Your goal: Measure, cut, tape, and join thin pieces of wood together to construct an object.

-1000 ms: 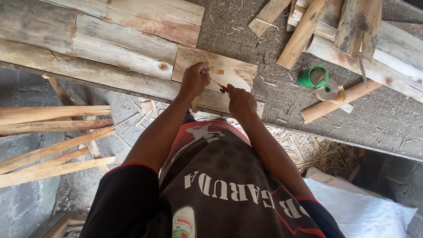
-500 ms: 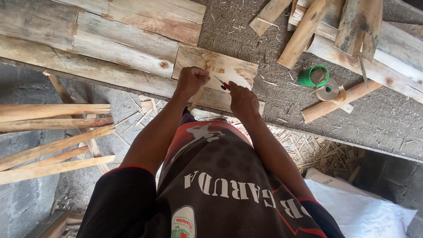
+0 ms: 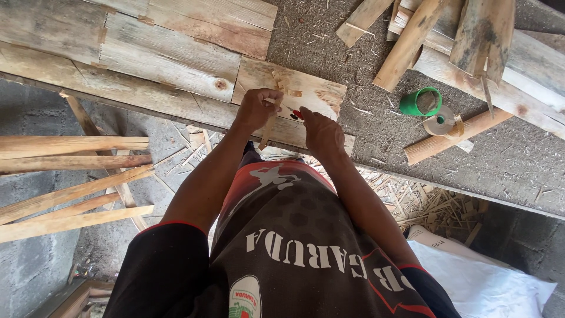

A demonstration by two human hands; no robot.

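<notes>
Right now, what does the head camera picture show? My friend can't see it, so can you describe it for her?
Seen from above, a person's left hand pinches a thin pale wooden strip against a small flat wooden board, while the right hand holds a small red-handled tool beside it. A green plastic cup and loose wooden sticks lie on the rough grey worktop.

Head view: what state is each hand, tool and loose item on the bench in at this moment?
Left hand: closed on a thin pale wooden strip, which stands on the small wooden board.
Right hand: closed on a red-handled tool, tip at the strip.
Green plastic cup: lying on its side, apart from both hands.
Roll of tan tape: flat on the bench beside the cup.
</notes>
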